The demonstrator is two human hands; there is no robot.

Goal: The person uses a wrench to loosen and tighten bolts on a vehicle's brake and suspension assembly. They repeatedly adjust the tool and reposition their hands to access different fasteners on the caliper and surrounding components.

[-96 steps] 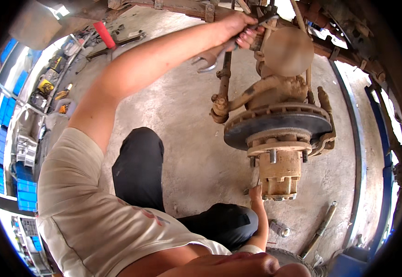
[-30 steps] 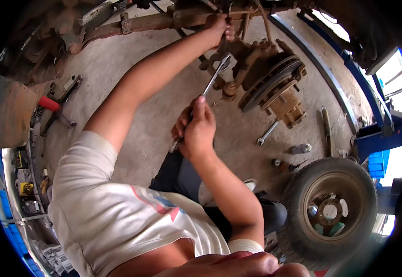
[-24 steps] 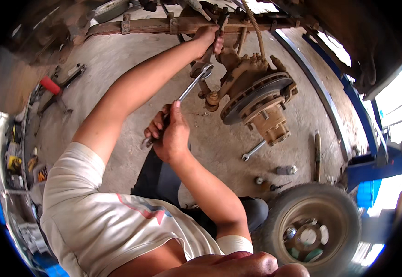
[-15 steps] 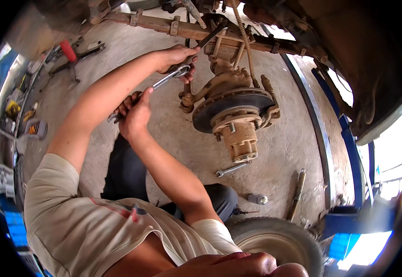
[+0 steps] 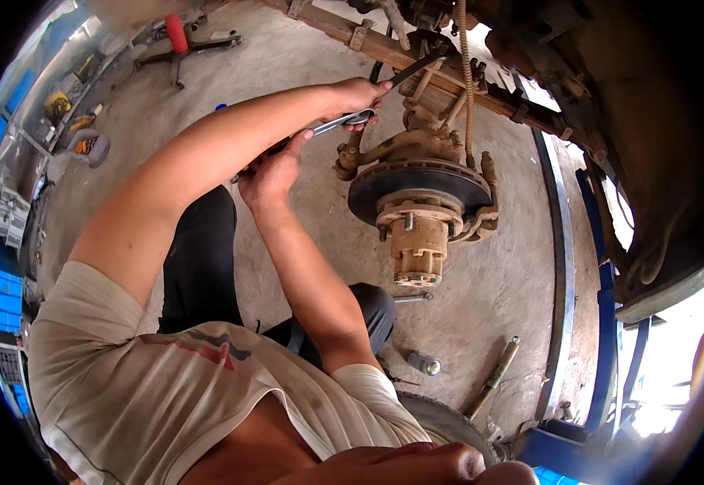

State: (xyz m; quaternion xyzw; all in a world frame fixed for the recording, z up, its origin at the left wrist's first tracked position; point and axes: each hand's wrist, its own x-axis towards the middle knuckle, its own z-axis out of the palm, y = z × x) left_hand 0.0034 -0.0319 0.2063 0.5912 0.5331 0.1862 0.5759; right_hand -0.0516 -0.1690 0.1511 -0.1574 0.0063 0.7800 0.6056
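Note:
My left hand [image 5: 357, 97] grips a dark wrench [image 5: 418, 69] near its lower end. The wrench slants up to the right, its far end at the bolts and clamp of the rusty leaf spring [image 5: 327, 22]. In my right hand [image 5: 273, 174] is a silver wrench [image 5: 332, 124], fingers closed round its shank. Its ring end lies at the dark wrench's tail beside my left fingers; my left hand partly hides how the two meet. Right of my hands stand the brake disc [image 5: 420, 187] and the brown hub [image 5: 418, 252], with no wheel on them.
On the concrete floor lie another wrench [image 5: 413, 298], a short grey cylinder [image 5: 425, 364] and a long rod [image 5: 494, 377]. A tyre [image 5: 445, 420] is close below. A metal rail [image 5: 563, 275] runs along the right. A red-topped stand [image 5: 176, 34] and a tub [image 5: 88, 146] are at left.
My view has turned, so the floor things and suspension parts sit differently in the picture. Both hands keep their holds on the wrenches; the silver wrench appears slightly flatter.

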